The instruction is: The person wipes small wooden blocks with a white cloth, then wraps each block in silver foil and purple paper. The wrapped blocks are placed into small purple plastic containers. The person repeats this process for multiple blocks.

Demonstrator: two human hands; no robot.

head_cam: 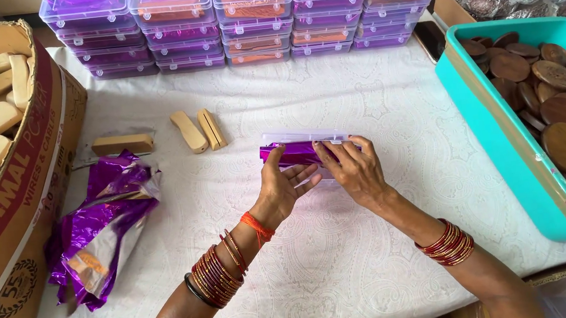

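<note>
A small clear plastic box (303, 137) lined with shiny purple foil (288, 153) sits at the middle of the white cloth. My left hand (282, 188) cups its near left side, fingers stretched under the foil. My right hand (354, 169) presses on the box's right end, fingers curled over its top edge. Both hands hold the box between them. Two loose wooden blocks (199, 130) lie just left of the box, and a third (123, 144) lies farther left.
Stacks of closed clear boxes (242, 18) with purple lining line the back. A cardboard carton (1, 179) of wooden blocks stands at left, with crumpled purple foil sheets (100, 232) beside it. A teal tray (495, 132) of round wooden discs stands at right.
</note>
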